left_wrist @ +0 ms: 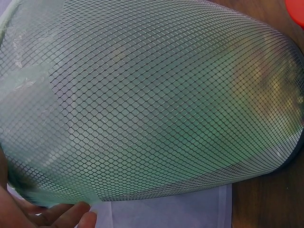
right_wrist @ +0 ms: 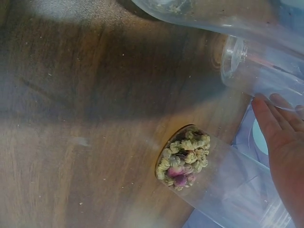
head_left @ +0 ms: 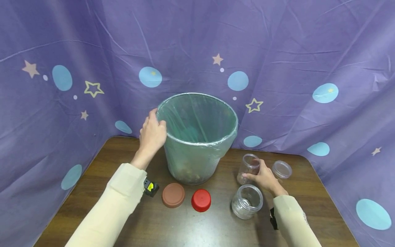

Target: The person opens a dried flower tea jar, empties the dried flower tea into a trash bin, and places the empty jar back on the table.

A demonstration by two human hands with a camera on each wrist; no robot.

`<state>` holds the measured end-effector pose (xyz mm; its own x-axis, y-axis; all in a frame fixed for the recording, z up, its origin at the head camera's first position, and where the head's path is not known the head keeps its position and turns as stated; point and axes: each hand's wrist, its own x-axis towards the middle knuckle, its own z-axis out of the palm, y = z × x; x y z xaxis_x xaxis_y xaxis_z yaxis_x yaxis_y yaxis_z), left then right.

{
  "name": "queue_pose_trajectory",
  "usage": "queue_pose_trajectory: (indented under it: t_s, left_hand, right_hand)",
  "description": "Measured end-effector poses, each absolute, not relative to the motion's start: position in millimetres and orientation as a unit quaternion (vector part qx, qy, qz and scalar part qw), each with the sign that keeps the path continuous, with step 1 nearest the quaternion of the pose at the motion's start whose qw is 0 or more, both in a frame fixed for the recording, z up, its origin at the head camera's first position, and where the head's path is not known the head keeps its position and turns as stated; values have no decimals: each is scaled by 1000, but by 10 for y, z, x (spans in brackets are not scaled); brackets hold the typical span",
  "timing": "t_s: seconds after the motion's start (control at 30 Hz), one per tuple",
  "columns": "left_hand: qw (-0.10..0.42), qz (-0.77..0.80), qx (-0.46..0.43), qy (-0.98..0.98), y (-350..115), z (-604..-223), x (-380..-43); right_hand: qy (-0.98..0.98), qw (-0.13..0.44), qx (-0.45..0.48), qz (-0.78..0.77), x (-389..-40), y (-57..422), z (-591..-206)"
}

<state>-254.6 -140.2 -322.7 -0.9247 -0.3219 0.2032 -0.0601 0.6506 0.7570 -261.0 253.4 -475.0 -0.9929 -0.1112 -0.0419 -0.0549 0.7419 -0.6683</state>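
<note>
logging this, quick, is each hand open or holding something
Left hand: closed, holding the bag-lined mesh wastebasket by its rim.
Right hand: closed, holding the slim clear jar.

Mesh bin [head_left: 192, 161] w/ thin, translucent green liner [head_left: 225, 145] folded over rim stands approx. upright toward rear of counter [head_left: 172, 228]; blurry yellowish stuff [left_wrist: 270, 95] shows near btm. Clear cyl. jar [head_left: 246, 171], open-topped, approx. upright, is R of bin, apart from it.
</note>
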Motion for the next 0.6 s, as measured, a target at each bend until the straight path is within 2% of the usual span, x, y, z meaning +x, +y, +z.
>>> queue_pose_trajectory:
  t_s: [0.6]
  left_hand:
    - [161,-409,107,-892,-1396,-3211,-2531]
  right_hand:
    - [929,56,-29,-364,-2626,2525,-4818]
